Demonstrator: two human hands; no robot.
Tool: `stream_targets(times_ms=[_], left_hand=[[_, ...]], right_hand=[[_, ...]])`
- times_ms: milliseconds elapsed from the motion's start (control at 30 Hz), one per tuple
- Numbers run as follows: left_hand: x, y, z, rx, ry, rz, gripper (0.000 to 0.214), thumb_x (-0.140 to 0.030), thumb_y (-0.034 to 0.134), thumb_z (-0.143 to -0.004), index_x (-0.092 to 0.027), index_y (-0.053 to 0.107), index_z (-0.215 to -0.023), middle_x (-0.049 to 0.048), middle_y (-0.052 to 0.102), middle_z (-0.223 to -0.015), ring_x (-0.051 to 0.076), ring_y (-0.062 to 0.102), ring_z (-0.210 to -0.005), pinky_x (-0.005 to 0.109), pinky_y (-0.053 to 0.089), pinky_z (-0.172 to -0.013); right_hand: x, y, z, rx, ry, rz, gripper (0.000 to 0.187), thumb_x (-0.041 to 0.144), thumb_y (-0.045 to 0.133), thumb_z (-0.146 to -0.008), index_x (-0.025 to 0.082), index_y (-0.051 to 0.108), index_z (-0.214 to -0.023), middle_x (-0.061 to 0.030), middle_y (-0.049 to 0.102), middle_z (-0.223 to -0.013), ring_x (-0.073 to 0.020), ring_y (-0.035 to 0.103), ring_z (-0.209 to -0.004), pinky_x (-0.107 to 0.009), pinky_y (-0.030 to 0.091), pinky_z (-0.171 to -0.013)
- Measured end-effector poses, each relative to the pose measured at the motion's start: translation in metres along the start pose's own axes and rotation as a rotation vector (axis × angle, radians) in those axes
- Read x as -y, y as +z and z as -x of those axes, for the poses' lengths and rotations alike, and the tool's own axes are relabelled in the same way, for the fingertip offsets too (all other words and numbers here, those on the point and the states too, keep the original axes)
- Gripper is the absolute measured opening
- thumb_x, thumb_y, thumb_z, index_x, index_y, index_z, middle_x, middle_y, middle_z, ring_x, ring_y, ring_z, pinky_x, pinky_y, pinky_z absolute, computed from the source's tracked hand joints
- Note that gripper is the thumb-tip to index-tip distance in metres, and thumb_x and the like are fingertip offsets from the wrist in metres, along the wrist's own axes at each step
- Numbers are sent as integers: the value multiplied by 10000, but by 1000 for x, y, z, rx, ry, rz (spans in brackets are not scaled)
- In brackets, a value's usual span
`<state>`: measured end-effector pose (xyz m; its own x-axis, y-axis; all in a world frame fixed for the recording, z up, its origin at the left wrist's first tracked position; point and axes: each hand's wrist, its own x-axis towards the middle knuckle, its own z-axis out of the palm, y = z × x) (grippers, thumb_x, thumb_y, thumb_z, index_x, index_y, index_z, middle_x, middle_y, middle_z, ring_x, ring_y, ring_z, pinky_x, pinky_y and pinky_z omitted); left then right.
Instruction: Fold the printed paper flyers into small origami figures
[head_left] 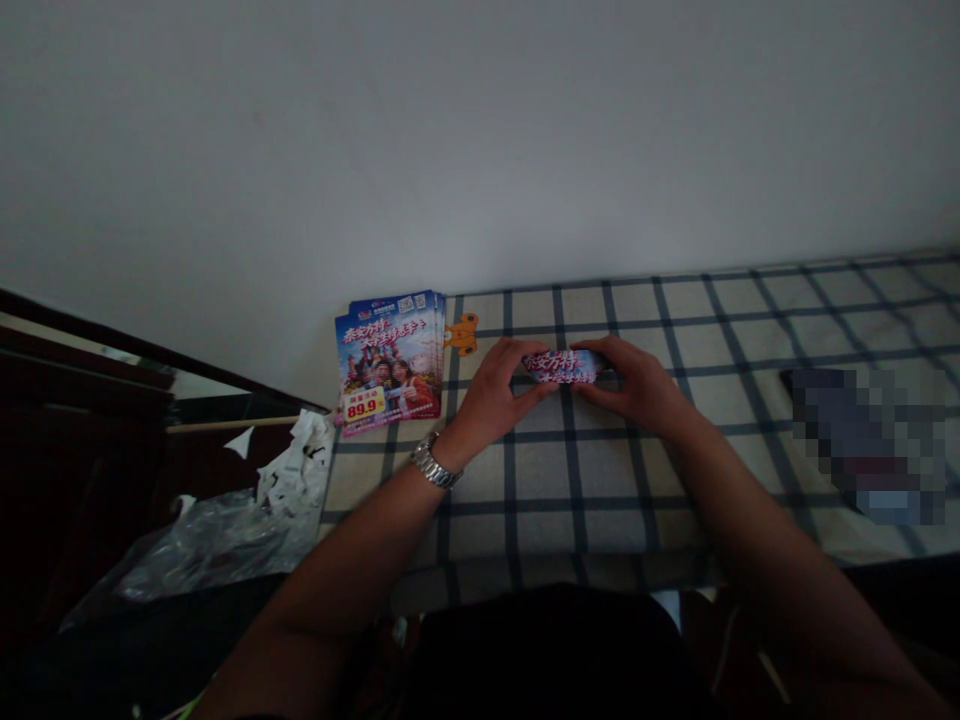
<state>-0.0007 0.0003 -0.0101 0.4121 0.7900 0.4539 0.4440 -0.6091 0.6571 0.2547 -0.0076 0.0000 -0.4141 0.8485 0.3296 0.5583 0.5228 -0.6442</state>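
Note:
Between my two hands is a flyer (561,367) folded down to a small strip, its blue and pink print facing up. My left hand (495,392) pinches its left end, and my right hand (636,385) pinches the right end, both just above the checked cloth (540,470). A silver watch sits on my left wrist. Left of my left hand lies a stack of flyers (390,360), slightly fanned, with the same lettering and a price of 89.9 on the top one.
An orange bear-shaped piece (462,334) lies beside the stack. At the far right is a blurred-out dark object (862,445). A clear plastic bag (217,550) and torn white paper (296,470) are below the table's left edge. A pale wall (480,140) stands behind.

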Motion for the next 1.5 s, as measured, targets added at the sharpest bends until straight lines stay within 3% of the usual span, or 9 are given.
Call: stream_targets(times_ms=[833, 1167, 1500], left_hand=[[-5, 2, 3, 11, -38, -39, 364, -381, 737, -954, -235, 587, -1252, 64, 659, -1155, 229, 632, -1060, 415, 543, -939], [-6, 1, 1, -4, -40, 20, 321, -449, 646, -1010, -236, 601, -1246, 72, 679, -1137, 220, 646, -1036, 403, 546, -925], [-3, 1, 1, -2, -25, 41, 343, -434, 647, -1006, -245, 585, -1285, 75, 673, -1173, 232, 639, -1078, 416, 543, -950]], right_hand=[[2, 4, -1, -8, 10, -19, 523, 358, 711, -896, 259, 586, -1394, -105, 699, -1190, -293, 679, -1023, -463, 575, -901], [4, 6, 2, -14, 65, -43, 497, 499, 650, -963, 244, 619, -1388, -120, 734, -1254, -313, 708, -1084, -474, 592, -924], [3, 6, 1, -18, 64, -69, 518, 508, 658, -965, 241, 600, -1405, -129, 709, -1322, -322, 689, -1170, -507, 563, -1007]])
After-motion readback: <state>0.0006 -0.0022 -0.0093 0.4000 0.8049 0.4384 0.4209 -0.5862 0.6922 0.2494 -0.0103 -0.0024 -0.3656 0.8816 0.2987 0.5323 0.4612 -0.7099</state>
